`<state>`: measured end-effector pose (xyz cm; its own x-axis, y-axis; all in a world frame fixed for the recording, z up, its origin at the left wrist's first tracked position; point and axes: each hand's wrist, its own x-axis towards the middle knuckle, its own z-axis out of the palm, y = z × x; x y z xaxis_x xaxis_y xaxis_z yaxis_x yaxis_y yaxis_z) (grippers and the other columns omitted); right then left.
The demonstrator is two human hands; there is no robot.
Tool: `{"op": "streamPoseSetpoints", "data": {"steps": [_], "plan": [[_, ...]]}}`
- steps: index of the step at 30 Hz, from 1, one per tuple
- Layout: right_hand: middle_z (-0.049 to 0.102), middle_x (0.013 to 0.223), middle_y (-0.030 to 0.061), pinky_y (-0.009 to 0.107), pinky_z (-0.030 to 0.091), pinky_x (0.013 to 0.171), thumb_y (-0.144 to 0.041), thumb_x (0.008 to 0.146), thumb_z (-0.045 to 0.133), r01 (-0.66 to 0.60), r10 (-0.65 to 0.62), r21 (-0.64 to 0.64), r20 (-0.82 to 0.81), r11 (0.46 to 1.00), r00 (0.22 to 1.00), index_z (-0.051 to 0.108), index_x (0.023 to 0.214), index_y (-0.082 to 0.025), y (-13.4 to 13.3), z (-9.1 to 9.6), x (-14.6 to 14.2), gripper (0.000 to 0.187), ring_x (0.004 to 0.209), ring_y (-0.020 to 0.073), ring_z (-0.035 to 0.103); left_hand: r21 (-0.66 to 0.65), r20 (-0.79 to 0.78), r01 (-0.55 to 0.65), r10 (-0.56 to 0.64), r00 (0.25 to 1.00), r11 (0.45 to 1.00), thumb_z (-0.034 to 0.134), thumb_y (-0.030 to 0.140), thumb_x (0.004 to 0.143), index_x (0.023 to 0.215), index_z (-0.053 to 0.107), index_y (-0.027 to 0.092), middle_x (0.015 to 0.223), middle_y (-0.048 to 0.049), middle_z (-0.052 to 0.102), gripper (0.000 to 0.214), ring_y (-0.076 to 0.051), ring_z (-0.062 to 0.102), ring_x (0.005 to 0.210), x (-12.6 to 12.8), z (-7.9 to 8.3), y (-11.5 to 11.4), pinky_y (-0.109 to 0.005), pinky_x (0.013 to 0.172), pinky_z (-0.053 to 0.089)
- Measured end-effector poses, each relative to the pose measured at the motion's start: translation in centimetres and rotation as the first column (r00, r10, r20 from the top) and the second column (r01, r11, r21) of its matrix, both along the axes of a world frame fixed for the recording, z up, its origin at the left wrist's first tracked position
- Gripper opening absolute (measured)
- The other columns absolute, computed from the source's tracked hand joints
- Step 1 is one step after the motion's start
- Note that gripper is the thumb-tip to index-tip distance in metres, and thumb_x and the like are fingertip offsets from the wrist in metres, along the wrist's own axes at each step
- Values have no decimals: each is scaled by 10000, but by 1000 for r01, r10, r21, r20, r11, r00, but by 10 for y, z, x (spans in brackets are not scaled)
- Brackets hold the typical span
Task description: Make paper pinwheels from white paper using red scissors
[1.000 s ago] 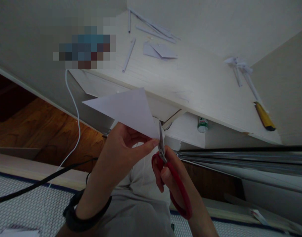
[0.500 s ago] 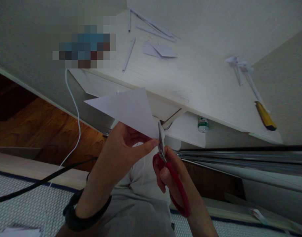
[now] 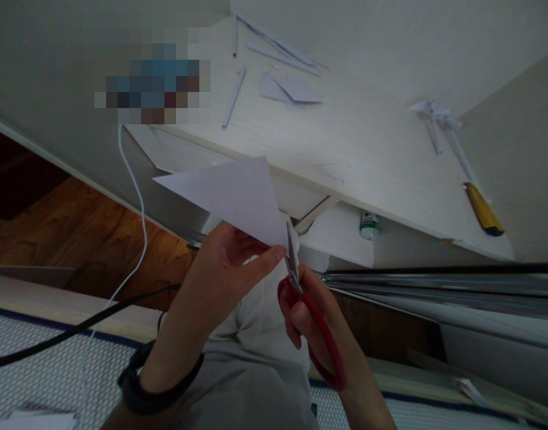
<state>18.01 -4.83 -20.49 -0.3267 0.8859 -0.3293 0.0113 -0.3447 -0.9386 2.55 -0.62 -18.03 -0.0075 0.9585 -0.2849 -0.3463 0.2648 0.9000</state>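
Observation:
A white sheet of paper with a pointed left corner is pinched in my left hand, thumb on top at its lower right corner. My right hand grips a pair of red-handled scissors. Their blades point up and lie along the paper's right edge, close to my left thumb. Whether the blades touch the paper I cannot tell. Both hands are above my lap, in front of the white desk.
Rolled paper sticks and folded paper pieces lie on the desk. At its right are a yellow-handled tool and a bundle of paper rolls. A small jar stands below the desktop. A white cable hangs at left.
The paper's upper corner has shifted slightly up and right. My left thumb has moved up a little with it. The scissors stay almost in the same place.

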Motion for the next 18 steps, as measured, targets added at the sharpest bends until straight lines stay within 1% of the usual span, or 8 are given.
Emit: {"op": "streamPoseSetpoints", "data": {"steps": [3,8,12,14,18], "plan": [[398,710,-47,240,244,443,-696,797,574,-16,16,8,-28,1000,999,410,812,-244,0,1,0,481,548,95,327,-16,0,-6,6,1000,1000,740,124,714,860,655,246,860,35,762,209,-141,727,856,1,1,1,-224,797,580],[403,718,-46,254,252,466,-655,829,574,-36,36,6,-39,999,999,403,827,-245,1,6,-1,445,553,99,329,-66,-63,-45,41,997,997,752,122,682,830,662,218,830,4,770,198,-169,735,813,1,7,1,-242,744,593],[401,679,-58,237,237,441,-665,815,585,-33,33,-3,-47,999,998,412,833,-246,1,4,-1,454,529,94,314,-48,-57,-41,38,998,998,760,112,659,835,658,216,810,24,765,229,-144,730,782,1,7,-1,-205,713,584],[405,674,-60,228,235,432,-672,804,592,-27,27,0,-52,1000,998,420,826,-240,0,2,0,465,521,88,312,-59,-65,-48,44,997,997,773,124,655,840,655,212,796,35,761,236,-136,727,774,1,6,-1,-196,710,581],[402,661,-66,220,223,423,-660,806,600,-20,20,8,-91,1000,996,410,809,-235,0,2,-1,466,506,76,302,-69,-64,-56,51,997,996,790,141,648,851,655,198,797,34,760,250,-146,727,780,1,6,0,-215,722,583]]}}
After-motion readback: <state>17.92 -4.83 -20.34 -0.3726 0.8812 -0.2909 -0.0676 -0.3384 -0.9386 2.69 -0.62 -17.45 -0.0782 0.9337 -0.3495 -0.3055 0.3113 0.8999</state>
